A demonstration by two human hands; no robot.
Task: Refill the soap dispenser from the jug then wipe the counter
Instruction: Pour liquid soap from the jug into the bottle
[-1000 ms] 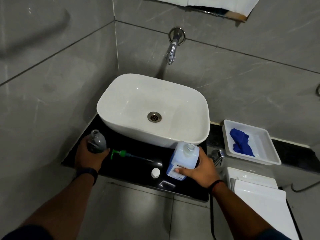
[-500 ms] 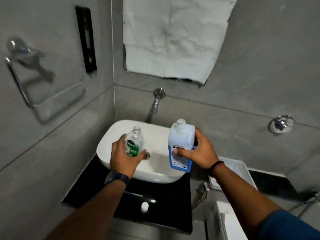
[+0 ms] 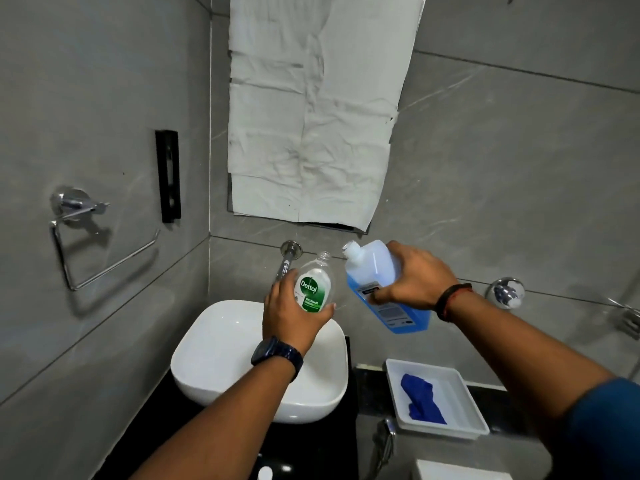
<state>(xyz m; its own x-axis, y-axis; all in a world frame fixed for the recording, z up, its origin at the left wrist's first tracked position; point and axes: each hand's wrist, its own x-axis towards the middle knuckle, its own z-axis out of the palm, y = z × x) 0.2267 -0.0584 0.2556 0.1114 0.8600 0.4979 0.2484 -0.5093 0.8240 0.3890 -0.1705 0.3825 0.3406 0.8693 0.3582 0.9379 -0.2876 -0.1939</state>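
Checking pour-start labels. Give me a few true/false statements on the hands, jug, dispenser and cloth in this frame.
1. The left hand holds the soap dispenser. True.
2. The jug is upright in the right hand. False: it is tilted, with its mouth toward the dispenser.
3. The jug is capped. False: its mouth is open.
4. The blue cloth lies in the white tray. True.

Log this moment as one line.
step: refill, no pour yet | left hand: holds soap bottle, uncapped | right hand: tilts jug toward it | cloth: in tray
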